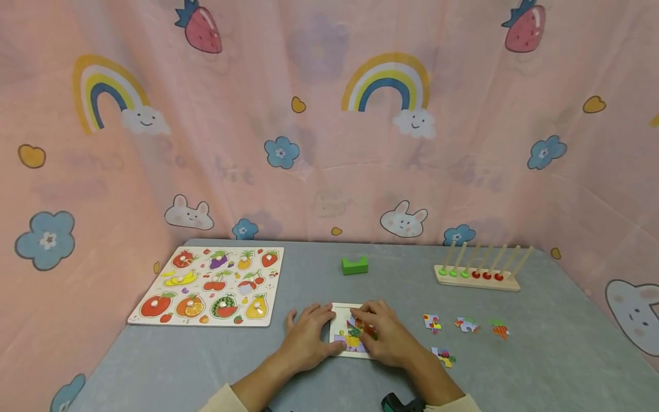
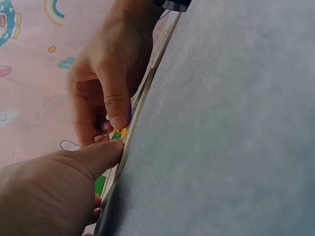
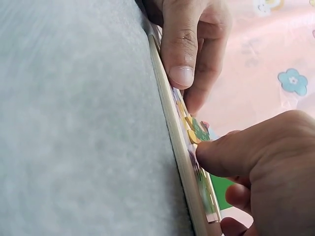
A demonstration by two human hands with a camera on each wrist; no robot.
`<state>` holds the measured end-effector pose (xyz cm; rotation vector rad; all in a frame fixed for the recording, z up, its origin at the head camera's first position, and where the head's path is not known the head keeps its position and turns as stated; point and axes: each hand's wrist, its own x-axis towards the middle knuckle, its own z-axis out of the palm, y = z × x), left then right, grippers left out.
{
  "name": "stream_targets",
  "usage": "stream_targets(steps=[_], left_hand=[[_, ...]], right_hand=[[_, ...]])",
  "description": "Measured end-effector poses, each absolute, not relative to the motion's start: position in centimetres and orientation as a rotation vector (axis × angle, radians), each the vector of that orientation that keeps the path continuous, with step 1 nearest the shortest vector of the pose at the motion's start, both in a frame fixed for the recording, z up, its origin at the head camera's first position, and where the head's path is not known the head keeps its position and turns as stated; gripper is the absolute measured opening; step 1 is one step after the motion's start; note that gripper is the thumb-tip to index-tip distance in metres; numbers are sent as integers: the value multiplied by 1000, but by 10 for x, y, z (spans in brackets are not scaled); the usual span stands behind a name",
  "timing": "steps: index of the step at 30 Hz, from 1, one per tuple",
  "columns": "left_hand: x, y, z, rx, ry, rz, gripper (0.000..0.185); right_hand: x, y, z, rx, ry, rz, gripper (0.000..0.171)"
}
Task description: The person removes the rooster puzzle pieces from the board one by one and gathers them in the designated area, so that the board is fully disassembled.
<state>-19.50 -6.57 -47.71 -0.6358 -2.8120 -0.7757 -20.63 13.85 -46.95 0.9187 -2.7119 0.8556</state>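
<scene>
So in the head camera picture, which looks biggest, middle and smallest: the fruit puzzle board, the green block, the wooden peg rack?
1. Fruit puzzle board, by far.
2. Wooden peg rack.
3. Green block, smallest.

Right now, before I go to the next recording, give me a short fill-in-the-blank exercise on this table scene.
1. Both hands rest on the small jigsaw tray, which lies on the ____ table.
2. The loose jigsaw pieces lie on the person's ____ side of the tray.
3. The block behind the tray is ____.
4. The fruit peg puzzle board lies to the tray's ____.

Missing words: grey; right; green; left
</scene>
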Motion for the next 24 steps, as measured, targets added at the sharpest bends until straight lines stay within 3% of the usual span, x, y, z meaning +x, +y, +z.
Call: stream_targets(steps=[24], left_hand=[[-194,-64,-480,-629,-2796,-768,60]], right_hand=[[-205,156,-446,923,-2487,1041,47]])
